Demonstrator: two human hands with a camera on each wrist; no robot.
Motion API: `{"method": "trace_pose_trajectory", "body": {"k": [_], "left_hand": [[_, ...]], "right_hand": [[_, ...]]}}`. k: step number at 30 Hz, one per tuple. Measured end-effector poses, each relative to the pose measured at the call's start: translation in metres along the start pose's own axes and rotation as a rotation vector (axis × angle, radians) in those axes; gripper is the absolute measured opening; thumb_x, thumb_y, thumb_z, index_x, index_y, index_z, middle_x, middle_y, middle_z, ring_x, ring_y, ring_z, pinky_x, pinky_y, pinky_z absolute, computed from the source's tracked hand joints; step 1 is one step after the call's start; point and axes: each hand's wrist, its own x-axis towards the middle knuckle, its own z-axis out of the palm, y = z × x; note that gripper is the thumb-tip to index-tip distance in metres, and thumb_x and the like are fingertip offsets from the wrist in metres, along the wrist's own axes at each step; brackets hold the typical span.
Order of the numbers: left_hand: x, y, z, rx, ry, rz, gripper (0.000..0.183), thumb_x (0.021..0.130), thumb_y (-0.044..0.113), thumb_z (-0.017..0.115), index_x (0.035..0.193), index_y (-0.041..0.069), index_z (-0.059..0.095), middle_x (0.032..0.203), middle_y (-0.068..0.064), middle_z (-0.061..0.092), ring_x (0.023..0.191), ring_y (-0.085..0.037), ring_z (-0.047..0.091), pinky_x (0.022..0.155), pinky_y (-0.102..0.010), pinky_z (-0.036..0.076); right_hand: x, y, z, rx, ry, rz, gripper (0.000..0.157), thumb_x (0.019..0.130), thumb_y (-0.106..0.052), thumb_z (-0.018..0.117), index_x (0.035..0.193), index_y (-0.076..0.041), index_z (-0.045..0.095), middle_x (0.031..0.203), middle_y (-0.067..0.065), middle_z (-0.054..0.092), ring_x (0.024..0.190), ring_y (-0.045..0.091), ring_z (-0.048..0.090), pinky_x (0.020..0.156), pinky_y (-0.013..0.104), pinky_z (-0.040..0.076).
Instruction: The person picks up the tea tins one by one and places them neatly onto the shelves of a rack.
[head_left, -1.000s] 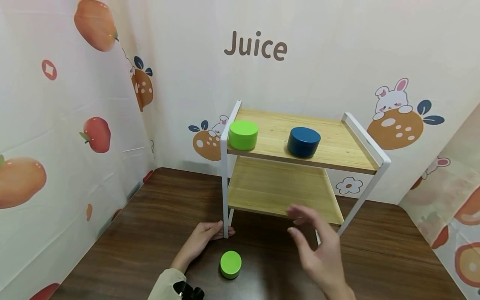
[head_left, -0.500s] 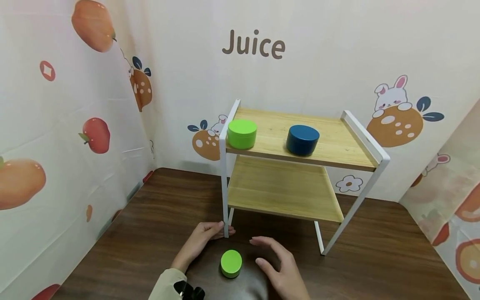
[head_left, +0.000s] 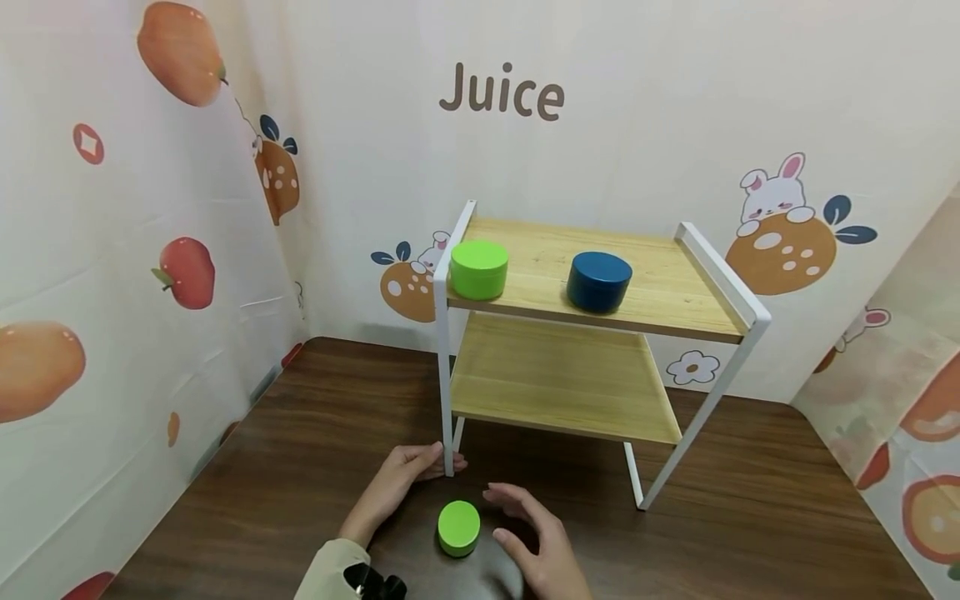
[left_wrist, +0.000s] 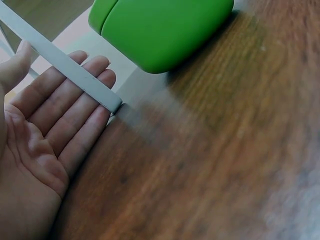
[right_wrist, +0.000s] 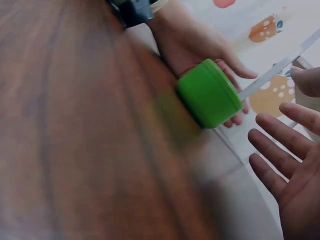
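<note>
A small green round lidded container [head_left: 458, 528] stands upright on the table between the two hands. My right hand [head_left: 542, 543] is just to its right, fingers spread and apart from it, as the right wrist view also shows. At the left front foot of a two-tier shelf [head_left: 566, 379], my left hand [head_left: 401, 482] lies with straight fingers behind the white leg [left_wrist: 75, 75]. The left thumb is close to that leg; whether it presses there I cannot tell. On the top tier stand a larger green round container [head_left: 478, 271] and a dark blue one [head_left: 598, 282].
A dark wooden table [head_left: 330, 408] carries the shelf, whose lower tier [head_left: 562, 379] is bare wood. Behind and at both sides hangs a white printed curtain [head_left: 352, 150]. A black strap piece [head_left: 375, 582] sits on the left wrist by a pale sleeve [head_left: 327, 570].
My right hand has come from in front of the shelf's lower tier, down and left, to beside the small green container. The left hand and all the containers have kept their places.
</note>
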Motion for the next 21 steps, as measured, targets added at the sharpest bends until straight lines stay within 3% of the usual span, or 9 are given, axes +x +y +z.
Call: {"method": "trace_pose_trajectory", "body": {"k": [4, 13, 21], "left_hand": [[0.0, 0.001, -0.001, 0.002, -0.006, 0.012, 0.047, 0.106, 0.031, 0.041, 0.118, -0.008, 0.065, 0.115, -0.02, 0.069, 0.111, -0.025, 0.065, 0.096, -0.03, 0.052], [0.0, 0.002, 0.0, -0.006, -0.005, -0.007, 0.047, 0.106, 0.032, 0.041, 0.117, -0.006, 0.066, 0.115, -0.019, 0.069, 0.112, -0.025, 0.065, 0.096, -0.03, 0.052], [-0.001, 0.002, -0.001, -0.002, 0.005, -0.027, 0.049, 0.105, 0.036, 0.041, 0.117, -0.004, 0.067, 0.115, -0.017, 0.069, 0.112, -0.025, 0.065, 0.095, -0.029, 0.052]], "right_hand": [[-0.001, 0.006, 0.003, 0.016, -0.035, 0.002, 0.043, 0.097, -0.009, 0.057, 0.139, -0.006, 0.048, 0.135, 0.011, 0.058, 0.123, 0.025, 0.056, 0.102, 0.035, 0.048], [-0.004, 0.017, 0.006, 0.087, -0.143, -0.005, 0.054, 0.096, -0.006, 0.058, 0.147, -0.008, 0.039, 0.144, 0.014, 0.049, 0.13, 0.023, 0.05, 0.106, 0.028, 0.043], [-0.006, 0.018, 0.007, -0.035, -0.188, -0.042, 0.066, 0.09, -0.016, 0.069, 0.148, -0.01, 0.038, 0.147, 0.009, 0.047, 0.133, 0.017, 0.046, 0.107, 0.027, 0.04]]}}
